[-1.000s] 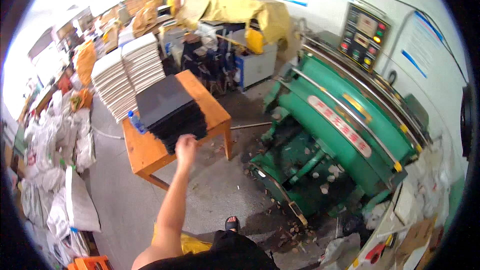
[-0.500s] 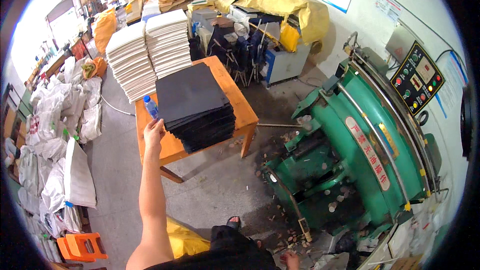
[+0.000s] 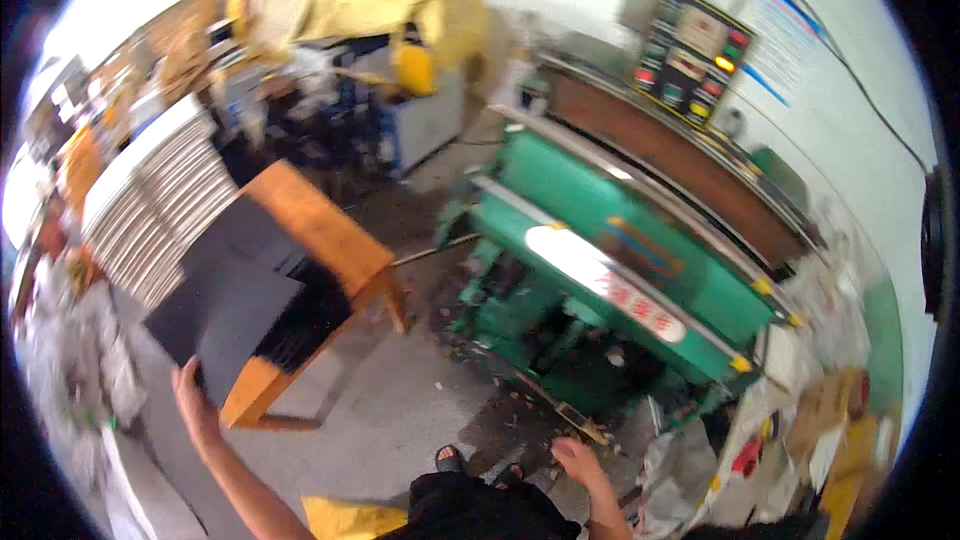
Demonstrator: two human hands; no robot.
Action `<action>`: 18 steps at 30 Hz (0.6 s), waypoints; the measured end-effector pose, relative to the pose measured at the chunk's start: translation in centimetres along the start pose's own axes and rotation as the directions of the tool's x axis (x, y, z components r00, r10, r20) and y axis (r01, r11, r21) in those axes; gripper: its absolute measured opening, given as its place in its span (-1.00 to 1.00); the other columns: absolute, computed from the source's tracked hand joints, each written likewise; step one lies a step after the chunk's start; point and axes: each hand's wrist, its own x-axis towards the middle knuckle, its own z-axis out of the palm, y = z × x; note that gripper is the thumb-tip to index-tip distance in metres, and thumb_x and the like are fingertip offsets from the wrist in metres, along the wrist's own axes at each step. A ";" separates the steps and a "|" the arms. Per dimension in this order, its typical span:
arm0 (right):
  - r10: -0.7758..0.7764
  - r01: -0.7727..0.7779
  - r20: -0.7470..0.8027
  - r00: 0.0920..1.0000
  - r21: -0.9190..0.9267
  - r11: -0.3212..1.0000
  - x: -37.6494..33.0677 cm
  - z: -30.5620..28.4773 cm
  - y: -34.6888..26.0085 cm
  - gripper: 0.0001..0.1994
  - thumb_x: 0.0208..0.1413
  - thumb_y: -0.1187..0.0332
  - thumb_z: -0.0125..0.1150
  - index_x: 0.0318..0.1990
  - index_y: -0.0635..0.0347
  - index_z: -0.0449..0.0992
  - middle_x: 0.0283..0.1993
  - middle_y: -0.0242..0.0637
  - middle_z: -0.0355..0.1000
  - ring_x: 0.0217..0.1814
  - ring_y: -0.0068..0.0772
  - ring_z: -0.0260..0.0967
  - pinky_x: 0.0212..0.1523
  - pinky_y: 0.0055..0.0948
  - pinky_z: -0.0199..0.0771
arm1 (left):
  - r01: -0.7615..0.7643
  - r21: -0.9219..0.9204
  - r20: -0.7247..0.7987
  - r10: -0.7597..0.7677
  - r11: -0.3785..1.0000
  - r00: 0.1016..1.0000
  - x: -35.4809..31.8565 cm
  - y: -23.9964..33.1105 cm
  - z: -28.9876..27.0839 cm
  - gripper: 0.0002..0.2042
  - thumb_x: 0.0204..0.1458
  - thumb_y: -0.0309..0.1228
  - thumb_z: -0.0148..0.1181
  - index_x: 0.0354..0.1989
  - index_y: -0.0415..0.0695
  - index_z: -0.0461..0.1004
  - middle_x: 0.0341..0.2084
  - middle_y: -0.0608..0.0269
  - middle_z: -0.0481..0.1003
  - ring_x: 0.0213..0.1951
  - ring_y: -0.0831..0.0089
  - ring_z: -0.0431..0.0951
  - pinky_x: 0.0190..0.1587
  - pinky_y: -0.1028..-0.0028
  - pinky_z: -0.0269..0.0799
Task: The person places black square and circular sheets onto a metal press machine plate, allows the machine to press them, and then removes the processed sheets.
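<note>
My left hand [image 3: 192, 395] has its fingers closed on the near edge of a black sheet [image 3: 225, 315], pulled askew toward me from the stack. Beneath it lies the rest of the black sheet stack [image 3: 318, 315], on an orange wooden table [image 3: 335, 230]. Low in front of my body is my right hand [image 3: 575, 460], near the foot of a green press machine [image 3: 560, 205]. Motion smears its fingers, and nothing shows clearly in them. A brown plate [image 3: 640, 155] is visible inside the gap of the press.
White sheet stacks [image 3: 165, 190] stand behind the table. At the left lie white sacks [image 3: 75, 370]. A control panel [image 3: 695, 55] is above the press; cardboard and plastic bags [image 3: 680, 470] lie at the lower right. Scraps litter the floor by the press.
My view has swung right. A black sheet has slid askew off the stack with my left hand. My right hand has risen into fuller view. The press gap now shows a brown plate.
</note>
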 end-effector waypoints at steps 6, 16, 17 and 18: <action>-0.303 0.435 -0.315 0.900 0.582 0.687 -3.4 -14.9 -18.2 -0.62 0.25 0.22 0.15 0.05 0.36 0.45 -0.01 -0.21 0.50 0.08 -0.36 0.42 0.11 -0.35 0.40 | 0.052 -0.239 0.230 0.004 0.970 0.973 -1.1 -3.0 10.9 -0.50 0.10 -0.22 0.19 0.17 -0.17 0.30 0.05 0.21 0.41 0.06 0.34 0.40 0.19 0.32 0.21; 0.565 -0.015 -0.360 0.742 0.834 0.551 19.1 -26.4 -4.7 -0.59 0.04 0.24 0.31 -0.02 0.28 0.43 -0.17 -0.11 0.42 -0.10 -0.26 0.42 -0.16 -0.13 0.48 | 0.627 0.188 0.629 -0.583 0.756 0.514 -25.7 -8.8 31.1 -0.51 0.07 -0.53 0.07 0.23 -0.21 0.22 0.00 0.18 0.45 0.02 0.25 0.46 0.11 0.27 0.38; 0.603 0.023 -0.397 0.691 0.847 0.532 21.4 -25.6 -3.7 -0.78 0.04 0.28 0.27 -0.25 0.20 0.46 -0.43 -0.26 0.36 -0.45 -0.37 0.32 -0.39 -0.15 0.40 | 0.627 0.223 0.628 -0.602 0.746 0.493 -27.1 -9.3 31.4 -0.49 0.06 -0.53 0.06 0.24 -0.20 0.22 0.03 0.15 0.43 0.04 0.22 0.45 0.10 0.22 0.38; 0.595 0.002 -0.383 0.707 0.842 0.540 22.9 -25.5 -2.3 -0.81 0.04 0.29 0.27 -0.30 0.18 0.44 -0.48 -0.29 0.32 -0.51 -0.39 0.26 -0.42 -0.16 0.38 | 0.628 0.256 0.626 -0.621 0.735 0.472 -28.4 -9.6 31.8 -0.48 0.05 -0.53 0.06 0.26 -0.20 0.21 0.07 0.13 0.42 0.06 0.19 0.44 0.09 0.18 0.38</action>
